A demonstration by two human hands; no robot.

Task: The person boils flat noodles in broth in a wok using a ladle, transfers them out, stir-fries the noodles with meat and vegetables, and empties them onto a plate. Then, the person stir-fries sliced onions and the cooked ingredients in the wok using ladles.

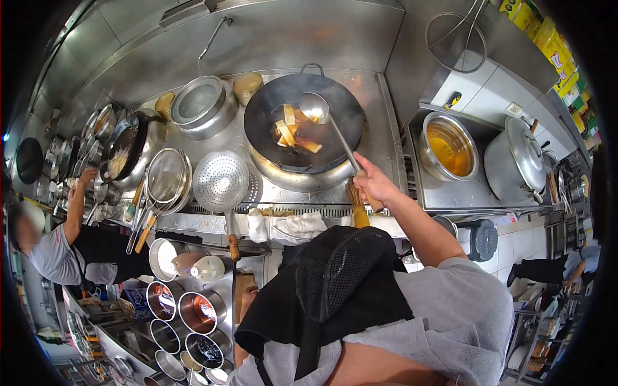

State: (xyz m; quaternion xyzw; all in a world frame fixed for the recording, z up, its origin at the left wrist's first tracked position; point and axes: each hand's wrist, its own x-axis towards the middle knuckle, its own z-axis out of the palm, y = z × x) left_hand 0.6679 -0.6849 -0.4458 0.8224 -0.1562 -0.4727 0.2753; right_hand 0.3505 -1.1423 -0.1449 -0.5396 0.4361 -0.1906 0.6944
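My right hand (376, 184) is closed around the handle of a metal ladle (314, 106). The ladle's bowl sits inside a black wok (270, 103), over the food. In the wok, several pale, flat rectangular pieces (287, 132) lie in brown liquid, and faint steam hangs above. Just below my right hand, a bamboo wok brush (359, 209) stands at the stove's front edge. Low beside my body, part of my left hand (248, 298) shows near the cap's edge; its fingers are mostly hidden, so I cannot tell what it holds.
A perforated skimmer (221, 177) and wire strainers (166, 177) rest left of the wok. A pot of yellow liquid (449, 149) and a lidded pot (515, 161) stand right. Sauce containers (199, 311) sit lower left. Another person (55, 251) works at a wok far left.
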